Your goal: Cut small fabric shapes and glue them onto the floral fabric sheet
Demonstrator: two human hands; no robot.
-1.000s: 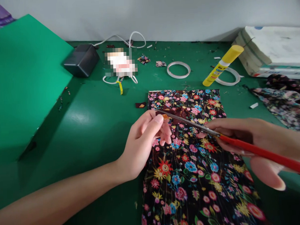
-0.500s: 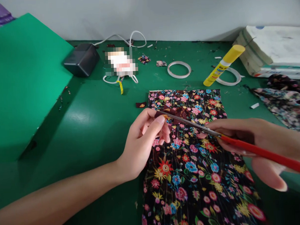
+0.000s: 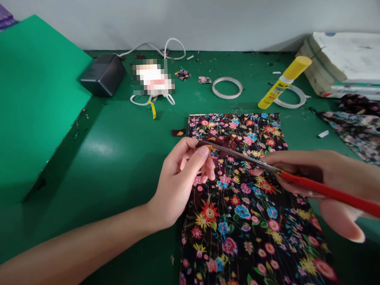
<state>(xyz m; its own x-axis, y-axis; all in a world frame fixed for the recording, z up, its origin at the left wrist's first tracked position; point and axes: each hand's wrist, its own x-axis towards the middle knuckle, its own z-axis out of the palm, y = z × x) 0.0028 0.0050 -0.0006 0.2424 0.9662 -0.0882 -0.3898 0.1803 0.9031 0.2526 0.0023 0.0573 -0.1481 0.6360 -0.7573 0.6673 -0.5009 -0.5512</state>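
Note:
My left hand point(image 3: 181, 178) pinches a small dark maroon piece of fabric with an orange patch point(image 3: 209, 147) between thumb and forefinger. In my right hand point(image 3: 322, 175) is a pair of red-handled scissors point(image 3: 303, 182), seen edge-on. Their metal blades reach left to the pinched piece, with the tips close to my left fingertips. Whether the blades are apart is hard to see. Beneath both hands lies a black fabric panel with bright flowers point(image 3: 243, 240). Other maroon scraps point(image 3: 230, 144) rest on its upper part, and one more maroon scrap point(image 3: 178, 133) lies just off its left edge.
A yellow glue stick point(image 3: 283, 83) and two tape rings point(image 3: 227, 88) are on the green table point(image 3: 116, 170). Farther back are a black box point(image 3: 103, 75) and a blurred-out item with white cord. Books point(image 3: 349, 62) and crumpled floral fabric point(image 3: 360, 124) occupy the right. A green board point(image 3: 32, 102) stands left.

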